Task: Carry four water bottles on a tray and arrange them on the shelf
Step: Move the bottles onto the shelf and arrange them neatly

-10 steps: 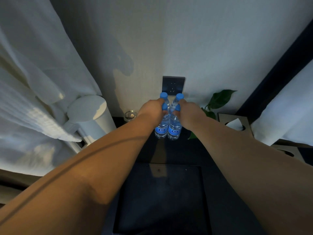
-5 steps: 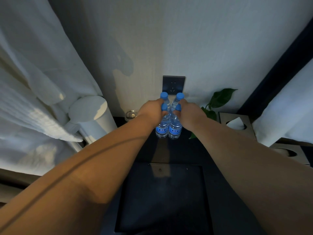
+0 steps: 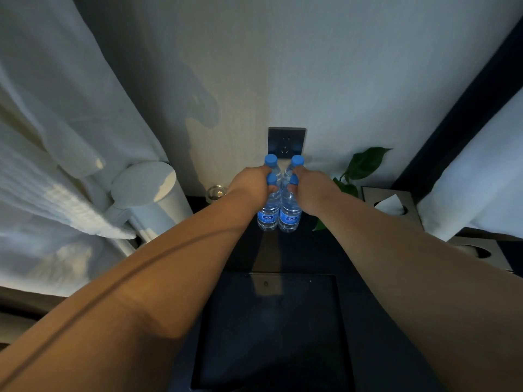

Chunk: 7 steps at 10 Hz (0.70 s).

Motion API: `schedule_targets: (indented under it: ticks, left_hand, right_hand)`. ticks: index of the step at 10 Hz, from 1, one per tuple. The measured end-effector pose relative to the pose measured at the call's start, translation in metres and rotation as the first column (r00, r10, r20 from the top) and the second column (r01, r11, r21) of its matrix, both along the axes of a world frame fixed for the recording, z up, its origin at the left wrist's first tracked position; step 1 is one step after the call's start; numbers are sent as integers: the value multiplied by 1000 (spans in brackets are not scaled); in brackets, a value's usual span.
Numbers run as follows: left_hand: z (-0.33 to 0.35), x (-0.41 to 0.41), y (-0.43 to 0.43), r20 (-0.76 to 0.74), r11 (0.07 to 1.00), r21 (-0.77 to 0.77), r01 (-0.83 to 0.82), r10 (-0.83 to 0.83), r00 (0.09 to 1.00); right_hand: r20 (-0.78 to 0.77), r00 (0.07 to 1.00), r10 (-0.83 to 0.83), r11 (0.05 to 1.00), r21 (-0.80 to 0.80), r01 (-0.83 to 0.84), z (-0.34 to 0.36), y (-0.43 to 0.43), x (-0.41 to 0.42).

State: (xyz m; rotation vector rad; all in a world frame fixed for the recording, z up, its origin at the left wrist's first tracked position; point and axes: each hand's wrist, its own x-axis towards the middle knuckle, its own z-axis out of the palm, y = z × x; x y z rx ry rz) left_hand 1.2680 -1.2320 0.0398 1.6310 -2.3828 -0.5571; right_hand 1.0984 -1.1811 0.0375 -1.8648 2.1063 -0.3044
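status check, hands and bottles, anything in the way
Left hand, right hand both gripping near caps. Four clear blue-capped plastic water bottles clustered upright below wall socket. Nothing blocking: small glass left, green plant right, both apart.

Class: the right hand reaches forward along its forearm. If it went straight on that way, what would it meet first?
Probably the wall, near the dark socket plate. The right hand grips water bottles, and nothing else shows between them and the wall; depth is unclear.
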Motion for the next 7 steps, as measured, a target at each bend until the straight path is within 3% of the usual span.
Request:
schedule_targets:
  ticks: [4, 6, 7]
  left_hand:
    - [-3, 3, 6, -9, 998, -66, 25, -25, 1000]
    - [-12, 13, 17, -65, 995, -60, -85, 81, 995]
    - [-17, 21, 28, -8, 992, -34, -122, 122, 992]
  right_hand:
    - [22, 1000, -16, 1000, -26, 16, 0, 9, 2]
    - [33, 999, -28, 997, -69, 31, -1, 22, 2]
    - [82, 994, -69, 997, -40, 72, -2, 29, 0]
